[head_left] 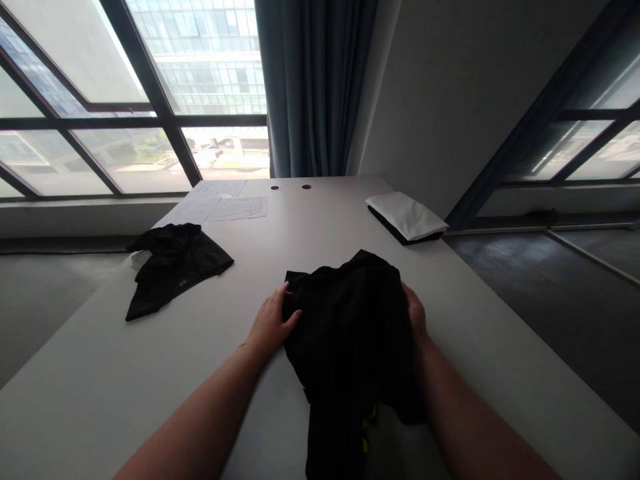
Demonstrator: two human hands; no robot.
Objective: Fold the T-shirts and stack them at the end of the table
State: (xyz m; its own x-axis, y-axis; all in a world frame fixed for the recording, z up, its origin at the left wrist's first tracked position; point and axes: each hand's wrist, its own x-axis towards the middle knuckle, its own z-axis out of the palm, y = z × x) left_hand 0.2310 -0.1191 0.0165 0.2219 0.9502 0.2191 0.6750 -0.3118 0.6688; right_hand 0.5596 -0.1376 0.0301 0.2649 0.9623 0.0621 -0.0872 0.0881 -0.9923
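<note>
A dark black garment (350, 320) with small yellow parts near its lower edge is bunched up in front of me. One long part of it hangs down towards the bottom of the picture. At its left edge my left hand (273, 320) grips the cloth, thumb on the near side. On the opposite edge my right hand (416, 312) holds the fabric, its fingertips partly hidden behind it. Whether the garment is a shirt or trousers cannot be made out.
The white table (295, 230) reaches to the window and blue curtain (315, 87). Another black garment (177, 267) lies crumpled at left. Folded white cloth over black cloth (407, 217) sits by the right edge. Paper sheets (237, 208) lie at the far left, near two round table holes.
</note>
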